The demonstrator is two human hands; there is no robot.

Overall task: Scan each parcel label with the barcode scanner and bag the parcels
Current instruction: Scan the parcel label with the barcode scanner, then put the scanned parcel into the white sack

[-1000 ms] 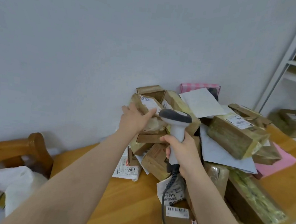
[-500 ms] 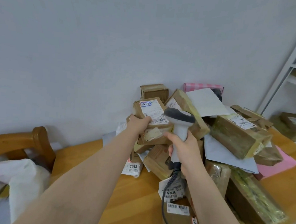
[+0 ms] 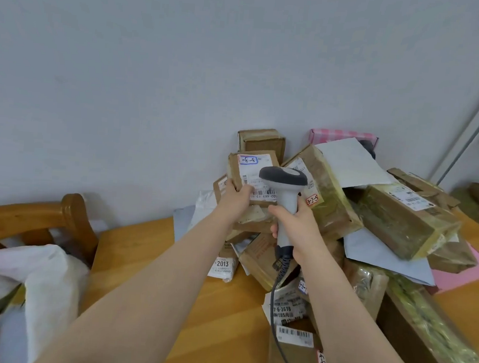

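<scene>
left hand (image 3: 235, 201) is gripping the small brown parcel (image 3: 233, 168) at its lower left corner, thumb lying across the bottom of the white label (image 3: 254, 179), the other fingers hidden behind the box. the parcel is being held up above the heap, label facing the camera, a blue-edged sticker showing at its top.

right hand (image 3: 296, 227) is wrapping fully round the pale handle of the barcode scanner (image 3: 285, 184), fist closed tight. the scanner's dark grey head is sitting just in front of the label's right side, covering part of it. whether the window is facing the barcode, i cannot tell. the scanner's cable (image 3: 277, 294) is dropping from the handle's base, coiled at first, then running down out of view.

behind and below, the pile of parcels (image 3: 327, 199) is leaning against the grey wall (image 3: 183, 78): taped brown boxes, a big one (image 3: 400, 221) tilting to the right, a white envelope (image 3: 350, 163), a pink checked box (image 3: 340, 134) at the back. a small white packet (image 3: 222, 265) reading 2013 is lying at the heap's left foot. all this is resting on the wooden table (image 3: 142, 259).

off the table's left edge, the white bag (image 3: 42, 275) is slumping in front of a wooden chair (image 3: 71, 215).
</scene>
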